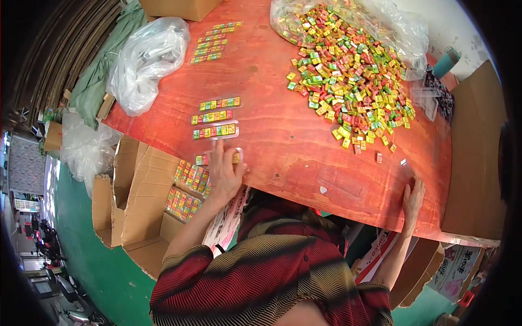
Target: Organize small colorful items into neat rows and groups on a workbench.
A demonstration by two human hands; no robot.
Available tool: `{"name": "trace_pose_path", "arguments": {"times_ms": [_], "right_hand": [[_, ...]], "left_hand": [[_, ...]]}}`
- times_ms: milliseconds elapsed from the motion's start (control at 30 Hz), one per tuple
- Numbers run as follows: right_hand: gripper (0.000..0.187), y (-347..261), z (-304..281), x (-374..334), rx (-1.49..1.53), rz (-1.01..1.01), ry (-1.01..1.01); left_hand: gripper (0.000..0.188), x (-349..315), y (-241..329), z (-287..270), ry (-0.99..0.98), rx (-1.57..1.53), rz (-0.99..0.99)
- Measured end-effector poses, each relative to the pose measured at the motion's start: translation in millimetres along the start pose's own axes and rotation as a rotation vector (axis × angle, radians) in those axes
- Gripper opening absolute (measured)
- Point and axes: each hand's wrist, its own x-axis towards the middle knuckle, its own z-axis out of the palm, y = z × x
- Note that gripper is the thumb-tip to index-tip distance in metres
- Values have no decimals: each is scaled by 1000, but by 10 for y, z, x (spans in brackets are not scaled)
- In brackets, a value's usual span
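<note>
My left hand (224,173) bends over a clear plastic tray of small coloured boxes (202,160) near the table's front edge, its thumb and fingers closed about the tray, whose middle the hand hides. Just beyond it lie similar filled trays, the nearest one (215,131) a short way from my fingertips. My right hand (414,196) rests on the front edge of the red table (266,117) at the right, fingers stretched out and nothing in them. A large heap of small boxes (353,70), yellow, green and red, spreads across the far right of the table.
Below the left table edge stands an open cardboard carton (142,201) with packed trays (183,203) inside. More filled trays (209,48) lie at the far left beside a clear plastic bag (149,62). A tall cardboard box (476,152) borders the right side.
</note>
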Motion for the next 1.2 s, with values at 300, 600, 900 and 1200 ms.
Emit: {"name": "trace_pose_path", "arguments": {"times_ms": [300, 600, 900, 1200], "right_hand": [[34, 55, -15, -25, 43, -4, -30], [34, 170, 46, -11, 58, -15, -24], [33, 188, 26, -8, 38, 20, -43], [33, 289, 20, -62, 45, -19, -46]], "left_hand": [[70, 522, -485, -91, -139, 191, 18], [66, 748, -561, -41, -115, 168, 9], [60, 1151, -777, 48, -194, 219, -19], [56, 1621, -1240, 80, -179, 240, -44]]}}
